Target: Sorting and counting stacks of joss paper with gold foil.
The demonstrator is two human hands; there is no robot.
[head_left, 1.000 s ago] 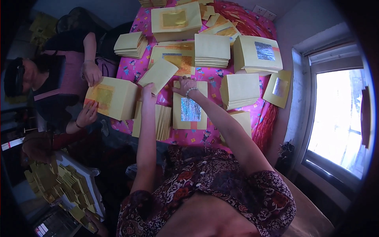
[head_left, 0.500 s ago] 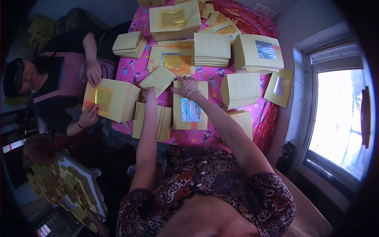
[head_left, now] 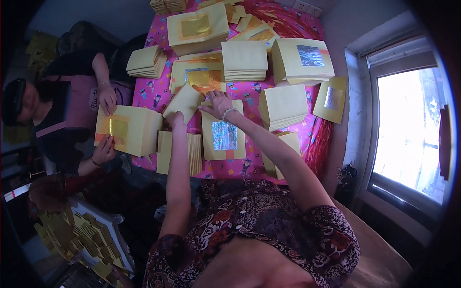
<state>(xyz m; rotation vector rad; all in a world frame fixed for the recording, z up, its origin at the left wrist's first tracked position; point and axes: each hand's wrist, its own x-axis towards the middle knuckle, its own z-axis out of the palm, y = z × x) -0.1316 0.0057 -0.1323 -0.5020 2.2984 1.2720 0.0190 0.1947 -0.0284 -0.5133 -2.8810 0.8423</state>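
Note:
In my left hand (head_left: 178,119) is the lower edge of a folded yellow paper (head_left: 185,102), its fingers closed and partly hidden by the hand itself. The folded paper lies tilted, between a gold-foil sheet pile behind it and a stack of folded yellow papers (head_left: 178,152) nearer to me. My right hand (head_left: 219,104), with a beaded bracelet at the wrist, rests with fingers spread on the top part of a flat yellow sheet (head_left: 208,144). That sheet bears a silver foil square (head_left: 224,135) and an orange strip below it.
On the pink patterned tablecloth (head_left: 247,98) stand several stacks of folded yellow paper (head_left: 244,55). Red shredded strands (head_left: 288,24) lie at the back right. At left, a co-worker's hands (head_left: 106,98) hold a gold-foil paper stack (head_left: 144,132). A window (head_left: 408,134) is at right.
The whole view has shifted slightly, moving the table leftward in the picture. The folded paper by my left hand is turned a little steeper. My right hand stays on the silver-foil sheet.

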